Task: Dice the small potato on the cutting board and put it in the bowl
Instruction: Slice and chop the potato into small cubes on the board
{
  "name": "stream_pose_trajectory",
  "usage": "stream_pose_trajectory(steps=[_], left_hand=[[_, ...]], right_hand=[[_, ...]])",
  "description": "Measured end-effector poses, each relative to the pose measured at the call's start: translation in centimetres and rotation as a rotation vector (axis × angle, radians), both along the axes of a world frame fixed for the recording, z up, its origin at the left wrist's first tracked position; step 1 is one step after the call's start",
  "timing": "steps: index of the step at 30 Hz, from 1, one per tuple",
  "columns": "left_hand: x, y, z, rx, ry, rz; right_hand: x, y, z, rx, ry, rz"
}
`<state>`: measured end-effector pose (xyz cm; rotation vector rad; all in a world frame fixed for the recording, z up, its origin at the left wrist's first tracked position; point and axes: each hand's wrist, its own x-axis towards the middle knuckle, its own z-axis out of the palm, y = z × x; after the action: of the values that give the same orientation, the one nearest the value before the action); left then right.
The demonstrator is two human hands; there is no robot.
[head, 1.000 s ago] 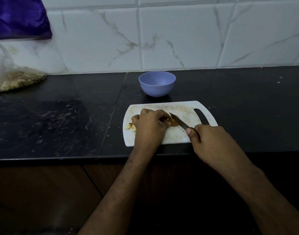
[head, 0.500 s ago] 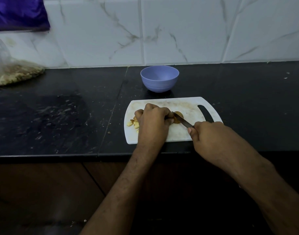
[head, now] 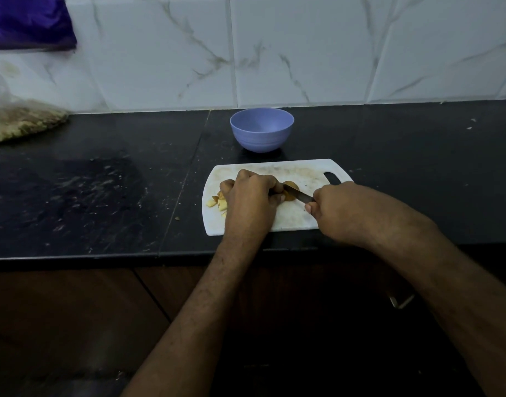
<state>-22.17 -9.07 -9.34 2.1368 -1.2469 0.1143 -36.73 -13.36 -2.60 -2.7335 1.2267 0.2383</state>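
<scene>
Left grip (head: 250,197) curls over the potato (head: 291,190), mostly hiding it; right grip (head: 336,209) clasps the knife (head: 299,195).

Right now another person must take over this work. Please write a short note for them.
Left hand holds the potato piece down on the cutting board. Right hand grips the knife, blade against that piece.
Done: some cut pieces lie at the board's left end.
Left: finish dicing, then move everything into the purple bowl behind the board; it looks empty.
</scene>
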Motion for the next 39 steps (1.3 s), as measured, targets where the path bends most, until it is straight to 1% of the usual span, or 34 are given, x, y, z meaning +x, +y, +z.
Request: stream_pose_trajectory(steps=[6, 9, 12, 15, 18, 22, 26, 28, 33, 39], left_hand=[[0.1, 0.1, -0.1, -0.029, -0.027, 0.003], [0.0, 0.2, -0.1, -0.041, -0.014, 0.010], [-0.1, 0.3, 0.1, -0.042, 0.049, 0.013], [-0.2, 0.3, 0.3, -0.017, 0.037, -0.014], [-0.2, 0.3, 0.3, 0.010, 0.035, -0.062], [0.2, 0.5, 0.1, -0.029, 0.108, -0.063], [0.0, 0.8, 0.1, -0.026, 0.109, -0.096], [-0.2, 0.8, 0.2, -0.015, 0.094, -0.097], [-0.5, 0.5, 0.6, 0.010, 0.091, -0.095], [-0.7, 0.2, 0.7, 0.019, 0.017, -0.097]], right_hand=[[0.8, -0.5, 0.4, 0.005, 0.078, 0.026], [1.0, -0.5, -0.1, 0.017, 0.071, 0.039], [-0.1, 0.0, -0.5, 0.041, 0.026, 0.037], [-1.7, 1.1, -1.4, 0.024, -0.005, 0.015], [-2.8, 1.7, -2.9, -0.003, -0.082, -0.015], [-4.0, 1.9, -2.8, -0.021, -0.115, -0.045], [-4.5, 2.1, -1.4, -0.064, -0.276, -0.066], [-4.1, 1.8, -1.2, -0.080, -0.322, -0.079], [-3.1, 0.4, -2.6, -0.082, -0.292, -0.082], [-2.3, 0.1, -3.1, -0.085, -0.239, -0.082]])
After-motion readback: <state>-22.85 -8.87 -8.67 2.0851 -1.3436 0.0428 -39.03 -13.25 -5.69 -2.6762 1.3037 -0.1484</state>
